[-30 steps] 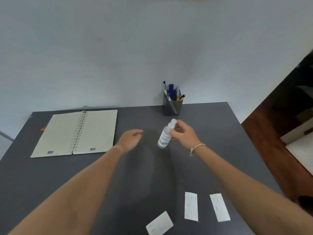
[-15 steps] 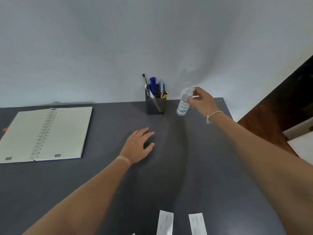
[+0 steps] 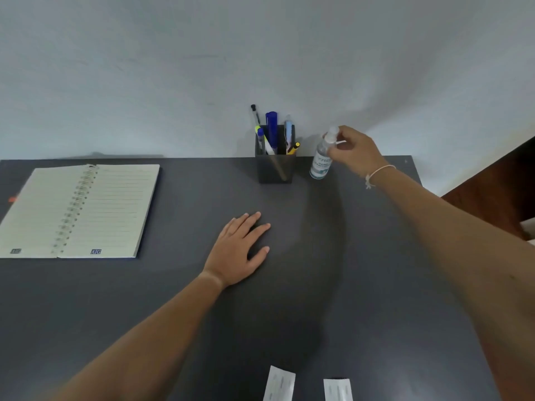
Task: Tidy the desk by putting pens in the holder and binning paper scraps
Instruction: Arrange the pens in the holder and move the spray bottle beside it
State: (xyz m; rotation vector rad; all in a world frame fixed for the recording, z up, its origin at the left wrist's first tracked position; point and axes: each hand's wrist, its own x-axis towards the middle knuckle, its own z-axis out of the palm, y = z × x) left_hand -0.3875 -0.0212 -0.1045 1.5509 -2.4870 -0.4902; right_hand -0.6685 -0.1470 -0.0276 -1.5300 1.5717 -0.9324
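On the dark grey desk [image 3: 376,285], well to the left of the pen holder [image 3: 275,166], an open spiral-bound notebook [image 3: 78,212] is laid flat, its lined pages facing up. A small orange mark [image 3: 12,199] is seen at the desk's far left edge, beyond the notebook; what it is cannot be told.

In front of the pen holder and slightly to its left, the left hand [image 3: 237,250] is rested palm-down on the desk, fingers spread and flat, with nothing gripped.

The pen holder itself, a dark square cup, is stood at the back edge of the desk against the pale wall [image 3: 260,53]. Several pens [image 3: 271,131] are held upright in it, among them a blue one, a black one and one with a yellow end.

Just beside the pen holder on its right, a small clear bottle [image 3: 321,162] with a printed label is stood on the desk. Its cap is pinched from the right by the fingertips of the right hand [image 3: 354,151]; a pale cord bracelet [image 3: 376,173] is worn on that wrist.

Well in front of the pen holder, at the near edge of the desk, two white paper scraps [image 3: 279,384] are laid side by side, apart from each other and partly cut off by the bottom of the view, untouched by either hand.
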